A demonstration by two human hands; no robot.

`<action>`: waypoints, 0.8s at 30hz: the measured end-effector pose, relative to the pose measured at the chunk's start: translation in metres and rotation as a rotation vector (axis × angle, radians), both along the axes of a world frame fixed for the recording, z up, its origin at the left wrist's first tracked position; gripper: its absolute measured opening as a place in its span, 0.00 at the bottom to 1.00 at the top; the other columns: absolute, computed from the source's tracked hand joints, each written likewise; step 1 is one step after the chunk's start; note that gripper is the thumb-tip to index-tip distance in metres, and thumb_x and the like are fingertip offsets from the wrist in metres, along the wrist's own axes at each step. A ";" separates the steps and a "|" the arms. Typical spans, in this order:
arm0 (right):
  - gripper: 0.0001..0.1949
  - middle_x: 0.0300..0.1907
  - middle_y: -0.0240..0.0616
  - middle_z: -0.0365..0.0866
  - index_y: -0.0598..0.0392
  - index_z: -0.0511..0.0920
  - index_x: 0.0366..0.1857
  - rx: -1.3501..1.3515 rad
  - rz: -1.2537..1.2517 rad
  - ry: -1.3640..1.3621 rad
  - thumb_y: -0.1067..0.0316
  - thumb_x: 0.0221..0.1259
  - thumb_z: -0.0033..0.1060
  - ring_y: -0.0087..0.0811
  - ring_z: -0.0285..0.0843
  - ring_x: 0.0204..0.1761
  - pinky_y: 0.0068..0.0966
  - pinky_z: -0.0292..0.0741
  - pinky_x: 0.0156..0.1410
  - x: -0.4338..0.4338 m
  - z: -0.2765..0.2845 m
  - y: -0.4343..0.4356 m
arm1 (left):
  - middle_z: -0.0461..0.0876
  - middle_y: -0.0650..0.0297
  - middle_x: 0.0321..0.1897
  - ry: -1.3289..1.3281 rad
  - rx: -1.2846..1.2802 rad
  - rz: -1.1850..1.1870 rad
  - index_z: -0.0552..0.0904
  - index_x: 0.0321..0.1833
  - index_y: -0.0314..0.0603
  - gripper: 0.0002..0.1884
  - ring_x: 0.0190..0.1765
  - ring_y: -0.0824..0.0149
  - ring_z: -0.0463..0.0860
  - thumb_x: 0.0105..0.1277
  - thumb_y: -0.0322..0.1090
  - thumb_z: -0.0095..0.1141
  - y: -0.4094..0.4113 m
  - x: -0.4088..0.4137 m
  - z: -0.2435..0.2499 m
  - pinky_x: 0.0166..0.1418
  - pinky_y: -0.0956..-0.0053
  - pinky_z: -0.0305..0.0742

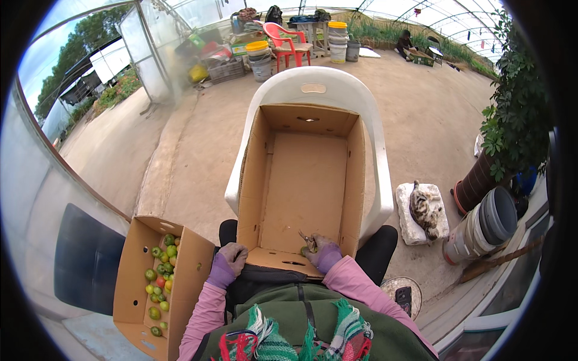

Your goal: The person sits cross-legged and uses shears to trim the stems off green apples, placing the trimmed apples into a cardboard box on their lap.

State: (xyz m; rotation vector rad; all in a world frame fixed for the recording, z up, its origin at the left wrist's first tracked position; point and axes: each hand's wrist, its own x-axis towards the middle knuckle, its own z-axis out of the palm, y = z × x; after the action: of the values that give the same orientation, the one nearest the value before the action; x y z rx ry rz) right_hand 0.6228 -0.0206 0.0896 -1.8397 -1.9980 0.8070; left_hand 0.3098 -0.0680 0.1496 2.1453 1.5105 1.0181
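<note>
A large open cardboard box (307,176) stands before me, its far part inside a white plastic chair (381,158) and its near end at my lap. Inside the near right corner, my right hand (321,252), in a dirty glove with a purple cuff, grips small metal snips (307,238). A green tomato (304,250) shows partly under its fingers; the rest is hidden. At the box's near left corner my left hand (231,258), gloved alike, has curled fingers. Whether it grips the cardboard edge cannot be seen. Green, yellowish and red tomatoes (161,281) lie in a second cardboard box (194,266) at my left.
A cat (423,211) lies on a white foam block (404,230) at right, near stacked buckets (478,225) and a potted plant (510,122). A phone (403,298) rests on a round lid. Farther off are a red chair (289,43), lidded buckets (337,43) and a seated person (404,45).
</note>
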 end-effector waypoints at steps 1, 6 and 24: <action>0.23 0.47 0.53 0.86 0.53 0.81 0.50 -0.008 0.006 0.006 0.48 0.58 0.66 0.54 0.84 0.51 0.44 0.79 0.60 0.001 0.000 0.001 | 0.85 0.51 0.37 0.010 0.022 -0.011 0.84 0.42 0.36 0.06 0.43 0.49 0.85 0.64 0.27 0.63 0.001 0.001 0.005 0.48 0.63 0.80; 0.24 0.47 0.54 0.86 0.54 0.81 0.52 -0.040 0.015 0.024 0.49 0.58 0.66 0.53 0.84 0.51 0.44 0.79 0.59 0.002 -0.001 0.001 | 0.84 0.54 0.38 -0.058 0.096 0.306 0.83 0.44 0.36 0.06 0.41 0.55 0.84 0.66 0.26 0.62 0.005 -0.047 0.043 0.50 0.66 0.79; 0.22 0.47 0.52 0.86 0.53 0.80 0.50 -0.055 0.044 -0.005 0.49 0.59 0.64 0.54 0.84 0.52 0.45 0.78 0.59 0.000 0.008 0.001 | 0.88 0.55 0.41 -0.044 -0.863 0.629 0.85 0.51 0.38 0.12 0.38 0.66 0.85 0.70 0.36 0.61 -0.051 -0.298 -0.144 0.45 0.71 0.81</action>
State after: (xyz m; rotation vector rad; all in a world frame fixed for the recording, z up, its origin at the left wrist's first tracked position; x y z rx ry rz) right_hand 0.6226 -0.0198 0.0977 -1.8354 -2.0450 0.8793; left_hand 0.0118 -0.1193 0.0054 1.0702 2.1325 0.3982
